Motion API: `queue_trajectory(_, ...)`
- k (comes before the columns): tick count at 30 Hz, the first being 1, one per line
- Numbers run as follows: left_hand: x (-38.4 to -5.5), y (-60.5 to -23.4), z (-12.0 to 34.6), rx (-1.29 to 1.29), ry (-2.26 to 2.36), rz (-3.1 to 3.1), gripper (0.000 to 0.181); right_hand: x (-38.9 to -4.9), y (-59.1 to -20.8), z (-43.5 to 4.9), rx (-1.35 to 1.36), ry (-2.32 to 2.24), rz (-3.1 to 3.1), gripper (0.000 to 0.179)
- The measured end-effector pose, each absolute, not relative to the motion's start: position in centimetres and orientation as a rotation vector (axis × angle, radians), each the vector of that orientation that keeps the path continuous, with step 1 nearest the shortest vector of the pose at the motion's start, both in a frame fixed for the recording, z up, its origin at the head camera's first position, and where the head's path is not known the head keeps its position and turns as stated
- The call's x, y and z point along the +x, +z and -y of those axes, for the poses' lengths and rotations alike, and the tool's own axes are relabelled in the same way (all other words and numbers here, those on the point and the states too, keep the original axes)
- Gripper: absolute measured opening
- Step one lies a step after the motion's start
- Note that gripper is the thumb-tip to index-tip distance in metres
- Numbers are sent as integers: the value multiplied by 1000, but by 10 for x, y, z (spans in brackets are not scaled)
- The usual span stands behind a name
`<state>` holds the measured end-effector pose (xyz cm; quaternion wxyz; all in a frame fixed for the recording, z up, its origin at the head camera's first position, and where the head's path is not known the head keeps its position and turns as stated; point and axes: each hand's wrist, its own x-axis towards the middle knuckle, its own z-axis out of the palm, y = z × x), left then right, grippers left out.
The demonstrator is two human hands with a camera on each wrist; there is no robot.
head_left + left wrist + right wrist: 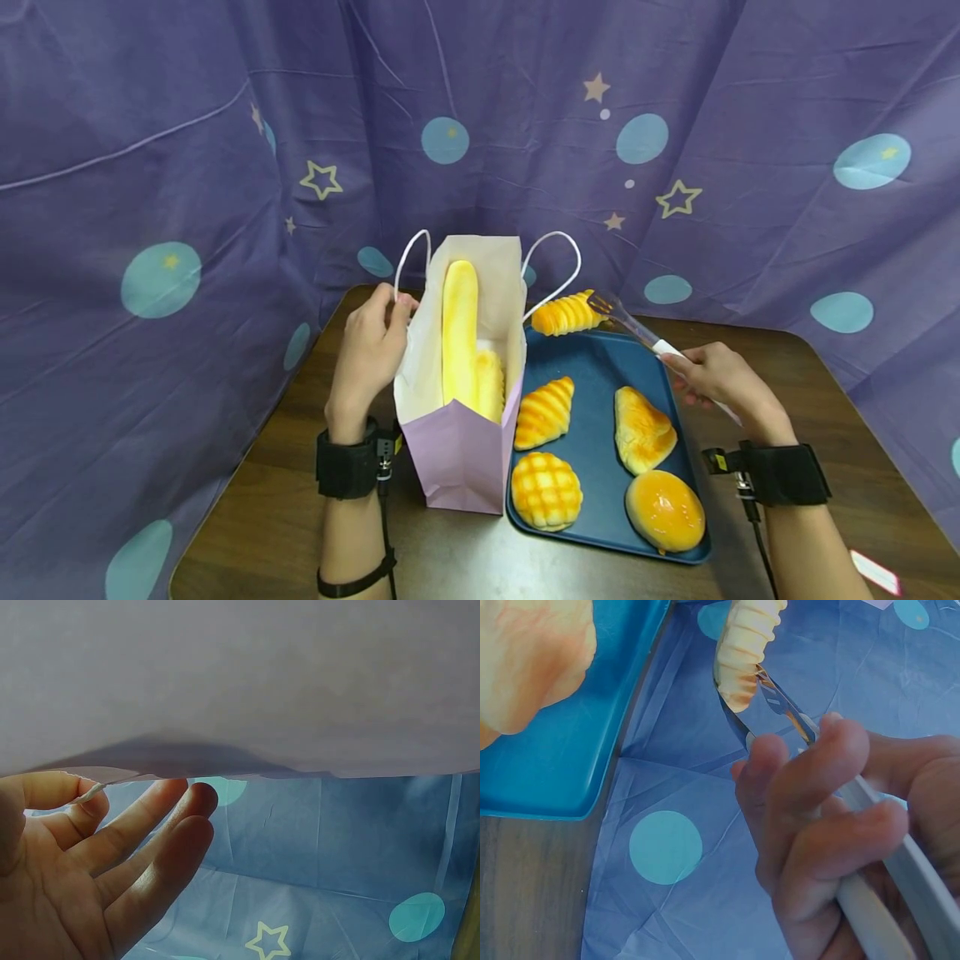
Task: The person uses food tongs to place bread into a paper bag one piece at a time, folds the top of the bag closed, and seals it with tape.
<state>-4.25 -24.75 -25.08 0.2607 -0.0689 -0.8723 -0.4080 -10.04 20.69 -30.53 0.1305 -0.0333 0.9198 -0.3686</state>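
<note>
R hand [722, 379] pinches tongs [637, 331], tips at R end of far roll [564, 315]; prob. light, soft, best held mid-body. L hand [371, 346] pinches L cord handle [424, 232] of bag [465, 462].

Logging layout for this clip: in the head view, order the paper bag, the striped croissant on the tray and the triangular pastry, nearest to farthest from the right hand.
1. Triangular pastry: right half of the tray.
2. Striped croissant: left half of the tray.
3. Paper bag: left of the croissant.
</note>
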Motion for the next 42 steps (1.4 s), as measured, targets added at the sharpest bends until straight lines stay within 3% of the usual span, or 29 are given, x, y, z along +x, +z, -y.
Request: queue_trajectory(42, -39, -249, 248, -178, -1128, 2390, 24, -78, -265, -202, -200, -1111, -2891, 61)
